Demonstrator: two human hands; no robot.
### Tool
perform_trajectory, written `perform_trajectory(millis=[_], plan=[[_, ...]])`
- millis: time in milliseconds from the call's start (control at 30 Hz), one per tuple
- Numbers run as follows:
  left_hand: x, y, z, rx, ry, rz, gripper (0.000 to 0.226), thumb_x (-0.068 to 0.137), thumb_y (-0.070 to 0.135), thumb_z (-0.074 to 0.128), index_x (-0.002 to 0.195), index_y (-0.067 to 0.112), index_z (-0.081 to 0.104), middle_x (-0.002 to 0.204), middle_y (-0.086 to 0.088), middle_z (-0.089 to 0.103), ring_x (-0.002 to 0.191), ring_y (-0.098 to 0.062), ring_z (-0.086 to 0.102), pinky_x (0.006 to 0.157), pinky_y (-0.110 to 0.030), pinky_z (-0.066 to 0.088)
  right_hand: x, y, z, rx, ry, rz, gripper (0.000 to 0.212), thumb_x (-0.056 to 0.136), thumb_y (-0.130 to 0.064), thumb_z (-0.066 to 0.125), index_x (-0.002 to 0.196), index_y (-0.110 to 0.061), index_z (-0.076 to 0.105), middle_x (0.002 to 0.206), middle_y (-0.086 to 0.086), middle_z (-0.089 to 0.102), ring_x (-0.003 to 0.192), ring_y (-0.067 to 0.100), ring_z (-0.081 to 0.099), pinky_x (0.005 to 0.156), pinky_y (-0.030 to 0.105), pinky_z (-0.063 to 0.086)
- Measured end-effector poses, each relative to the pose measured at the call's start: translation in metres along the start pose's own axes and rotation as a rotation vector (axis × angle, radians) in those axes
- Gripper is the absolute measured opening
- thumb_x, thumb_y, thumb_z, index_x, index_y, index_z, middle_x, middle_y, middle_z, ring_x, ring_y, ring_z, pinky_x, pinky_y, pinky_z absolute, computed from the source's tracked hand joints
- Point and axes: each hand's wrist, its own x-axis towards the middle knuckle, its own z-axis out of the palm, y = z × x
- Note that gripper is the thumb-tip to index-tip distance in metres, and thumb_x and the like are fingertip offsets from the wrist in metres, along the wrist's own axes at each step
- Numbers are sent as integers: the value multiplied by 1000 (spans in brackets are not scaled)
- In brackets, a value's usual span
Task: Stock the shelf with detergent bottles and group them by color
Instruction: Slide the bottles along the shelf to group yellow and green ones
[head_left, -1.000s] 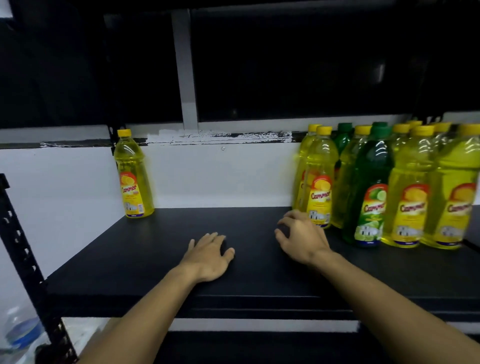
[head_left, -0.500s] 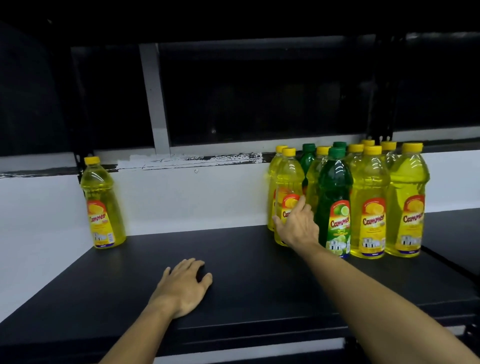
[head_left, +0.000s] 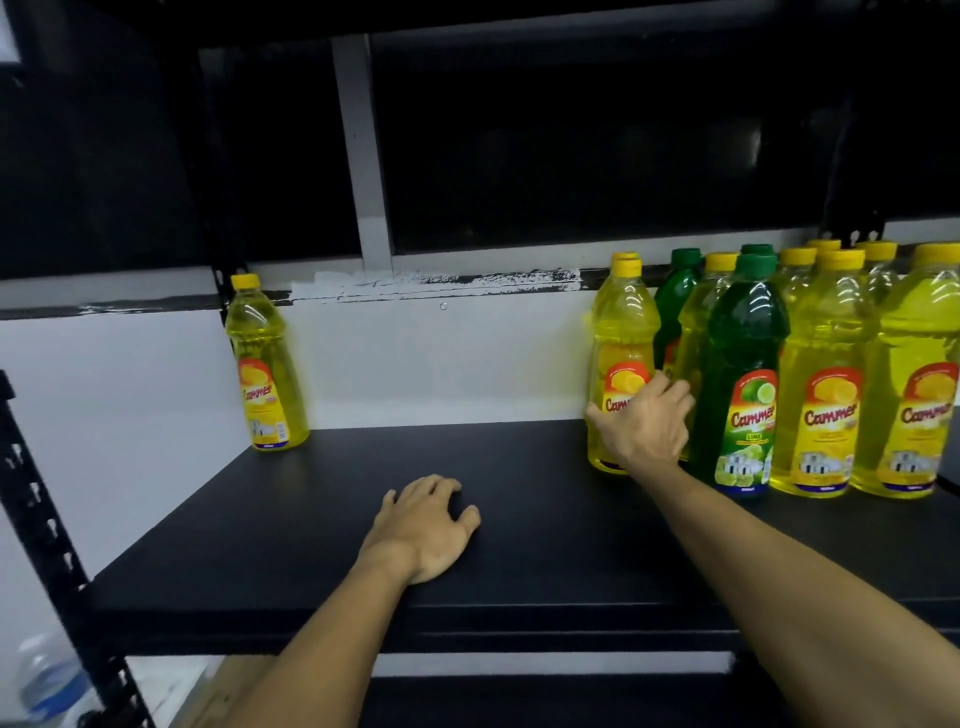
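Fingers, right hand (head_left: 647, 423): curled round the front of a yellow bottle (head_left: 618, 358), thumb on its left side, fingertips across the label.
Fingers, left hand (head_left: 426, 525): loosely spread, palm down, resting flat on the shelf (head_left: 322, 525); holding nothing.
Yellow bottle: upright, leftmost front of the group at the shelf's right end.
Green bottle (head_left: 743, 384): upright, just right of the held bottle, front row.
Second green bottle (head_left: 675, 301): behind, partly hidden; a third green cap shows further back.
Other yellow bottles (head_left: 826, 374): packed close on the right, extending past the frame edge.
Lone bottle (head_left: 262, 364): yellow, upright at the shelf's back left corner, well apart from the group.
Upright (head_left: 36, 499): black perforated post, left edge.
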Motion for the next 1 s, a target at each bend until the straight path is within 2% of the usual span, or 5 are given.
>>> perform_trajectory(millis=[200,500,600,867,1000], plan=[[0,-1,0,-3,-4,-16,59,97,56,30,150,29,32,159,6,24,147,-16,19,122,-43,8,-28,-7,-2,196,-122,-6,100,73,-49,78,143,-7,20,139,17,42,123,39,48,94,46,45],[-3,2,0,-6,-4,-24,58,98,55,31,149,29,32,158,7,26,146,-14,20,122,-42,8,-83,-31,-15,210,-200,-113,105,76,-58,71,149,-14,9,147,8,37,133,29,41,97,45,42],[-5,3,-3,-38,0,-16,52,100,44,30,149,29,33,158,8,27,145,-14,21,121,-41,8,-97,-42,-20,179,-257,-132,109,76,-62,69,152,-13,7,150,7,34,135,27,38,99,44,41],[-7,3,-7,-71,2,6,49,101,30,25,149,26,34,156,6,31,145,-12,22,121,-42,8,-122,-57,-17,219,-271,-153,105,70,-68,69,148,-21,16,137,1,43,127,22,44,93,41,44],[-10,4,-9,-140,28,-4,49,102,29,25,150,25,33,158,5,29,145,-14,23,120,-39,10,-119,-47,-27,239,-323,-187,102,76,-78,51,152,-23,10,145,-1,38,134,21,37,99,45,39]])
